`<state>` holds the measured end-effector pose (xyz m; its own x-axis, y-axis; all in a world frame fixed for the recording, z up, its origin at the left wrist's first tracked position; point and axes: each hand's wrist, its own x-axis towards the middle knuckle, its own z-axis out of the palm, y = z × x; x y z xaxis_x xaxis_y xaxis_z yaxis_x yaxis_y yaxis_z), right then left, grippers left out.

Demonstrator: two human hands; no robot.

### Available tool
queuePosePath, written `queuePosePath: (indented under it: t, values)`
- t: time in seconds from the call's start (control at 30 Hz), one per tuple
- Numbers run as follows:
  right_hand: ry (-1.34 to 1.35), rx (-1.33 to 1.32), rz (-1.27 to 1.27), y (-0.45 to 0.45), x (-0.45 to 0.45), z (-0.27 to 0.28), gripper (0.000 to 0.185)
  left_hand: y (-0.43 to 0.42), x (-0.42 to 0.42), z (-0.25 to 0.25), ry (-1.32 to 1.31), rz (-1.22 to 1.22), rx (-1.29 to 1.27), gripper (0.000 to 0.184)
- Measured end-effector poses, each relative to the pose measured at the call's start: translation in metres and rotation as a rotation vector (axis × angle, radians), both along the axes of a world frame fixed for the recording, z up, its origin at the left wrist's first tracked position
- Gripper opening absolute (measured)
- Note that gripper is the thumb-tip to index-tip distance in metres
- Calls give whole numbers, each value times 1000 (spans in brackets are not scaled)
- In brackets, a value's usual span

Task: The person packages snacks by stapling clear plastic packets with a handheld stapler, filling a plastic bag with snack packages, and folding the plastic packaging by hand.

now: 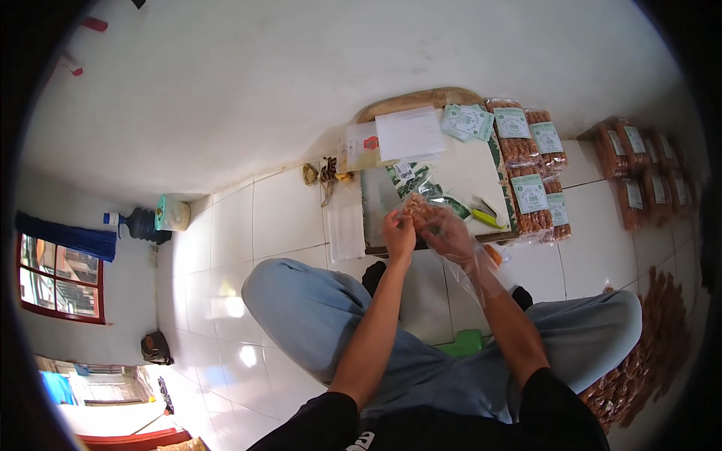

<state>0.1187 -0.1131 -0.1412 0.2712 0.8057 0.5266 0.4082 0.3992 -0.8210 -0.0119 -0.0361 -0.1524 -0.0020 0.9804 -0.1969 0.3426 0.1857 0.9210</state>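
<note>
On the far left is a window (62, 278). Next to it on the right is a blue water jug (141, 225), and just beside that a tub (177, 213) with a green rim. Then comes a low tabletop (481, 167). At its back left lie white sheets (410, 134). The left hand (398, 234) is at the front edge, its fingers curled in and pinching the left side of some brown snacks (416, 207). The snacks are up between both hands, over the tabletop's front part. The right hand (449, 234) is bent around their right side. A clear bag (471, 282) hangs by its wrist; I can't tell if the hand is inside. Behind are green cards (468, 122). To the right lies a yellow-green cutter (487, 218). Past the tabletop stand packs (530, 195) with labels, then more packs (656, 192) by the wall, and a brown pile (654, 346) on the floor.
</note>
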Motion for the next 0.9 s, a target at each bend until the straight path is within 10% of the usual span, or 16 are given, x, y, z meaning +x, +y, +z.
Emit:
queuePosePath:
  t: [0.37,0.9]
  values:
    - [-371,-99,-492,10,-31,-4,14,-6,7,11,-25,-33,-20,51]
    - [-292,-224,-405,9,-27,-13,31,-17,21,32,-162,20,-94,62]
